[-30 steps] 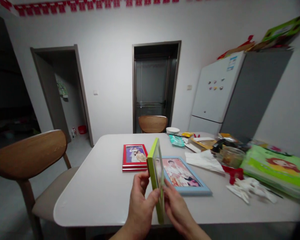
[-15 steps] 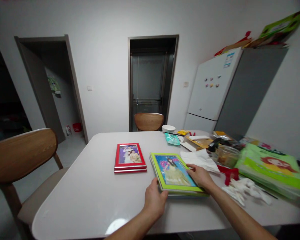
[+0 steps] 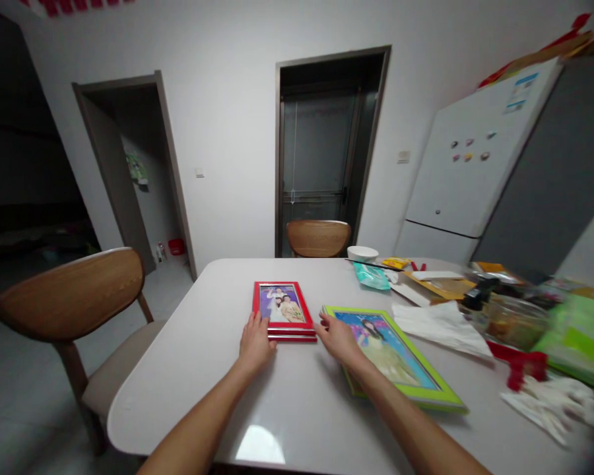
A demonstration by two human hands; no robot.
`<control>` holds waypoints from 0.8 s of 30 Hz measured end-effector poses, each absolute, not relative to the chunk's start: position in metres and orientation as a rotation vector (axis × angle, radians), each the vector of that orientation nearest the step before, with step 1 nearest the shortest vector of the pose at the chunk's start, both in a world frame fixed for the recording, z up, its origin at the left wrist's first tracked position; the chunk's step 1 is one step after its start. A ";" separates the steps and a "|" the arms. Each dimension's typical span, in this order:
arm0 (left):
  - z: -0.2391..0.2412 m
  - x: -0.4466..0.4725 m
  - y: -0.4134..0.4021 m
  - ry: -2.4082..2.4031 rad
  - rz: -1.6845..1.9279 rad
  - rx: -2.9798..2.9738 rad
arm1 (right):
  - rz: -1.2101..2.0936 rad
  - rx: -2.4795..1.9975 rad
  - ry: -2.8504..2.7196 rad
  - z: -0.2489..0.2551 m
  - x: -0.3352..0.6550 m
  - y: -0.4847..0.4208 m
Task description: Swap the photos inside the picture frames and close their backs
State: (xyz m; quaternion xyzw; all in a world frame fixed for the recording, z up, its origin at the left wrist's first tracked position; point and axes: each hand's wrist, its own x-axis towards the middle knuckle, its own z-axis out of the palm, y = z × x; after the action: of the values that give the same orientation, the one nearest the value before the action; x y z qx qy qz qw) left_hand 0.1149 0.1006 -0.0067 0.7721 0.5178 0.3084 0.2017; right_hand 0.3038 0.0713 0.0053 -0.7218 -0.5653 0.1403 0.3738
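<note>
Two red picture frames lie stacked on the white table, the upper one holding a photo of several people. My left hand is closed around their left front corner, fingers along the side and thumb at the front edge. At the opposite front corner, my right hand has its bent fingertips against the red edge. Beneath my right wrist lies a larger lime-green picture frame with a photo of a person in a pale gown; my forearm hides part of it.
White paper, a clear plastic tub, crumpled tissues and a green package crowd the table's right side. A teal packet and white bowl sit farther back. Wooden chairs stand left and behind.
Both hands have let go of the green frame and moved left to the red frames. The green frame now lies turned at an angle. The view has swung left.
</note>
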 end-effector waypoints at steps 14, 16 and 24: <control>0.023 0.103 0.046 1.105 0.988 1.947 | 0.473 -1.528 -1.121 0.049 0.248 0.035; 0.038 0.105 0.034 1.015 1.046 1.880 | 0.370 -1.401 -1.150 0.064 0.234 0.004; 0.064 0.065 -0.037 0.514 1.244 1.100 | -0.191 -0.958 -2.002 0.038 0.206 -0.098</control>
State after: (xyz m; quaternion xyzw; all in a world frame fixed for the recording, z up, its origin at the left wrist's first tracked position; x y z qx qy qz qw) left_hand 0.0646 -0.0370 0.0638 0.4832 0.2257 0.5466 0.6457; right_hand 0.2061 -0.0981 0.0379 -0.3861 -0.8064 -0.0768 0.4414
